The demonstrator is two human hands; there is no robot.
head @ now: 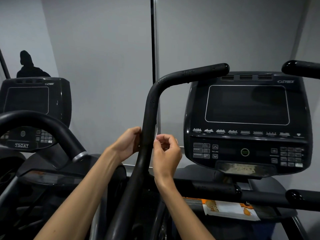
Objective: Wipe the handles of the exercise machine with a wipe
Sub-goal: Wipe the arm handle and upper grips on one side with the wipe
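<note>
The exercise machine's left handle [150,108] is a black bar that rises between my hands and bends right at the top. My left hand [127,144] grips its left side at mid-height, fingertips curled against the bar. Just right of the bar, my right hand [166,151] pinches a thin white sliver of wipe [156,133] between thumb and fingers. Most of the wipe is hidden behind the bar and my fingers. The end of the machine's right handle [301,68] shows at the upper right edge.
The dark console [245,118] with its screen and buttons stands to the right, with short lower grips [218,187] beneath it. An orange-and-white packet [230,209] lies below. A second machine [34,108] is on the left. A person's dark silhouette [26,66] shows behind it.
</note>
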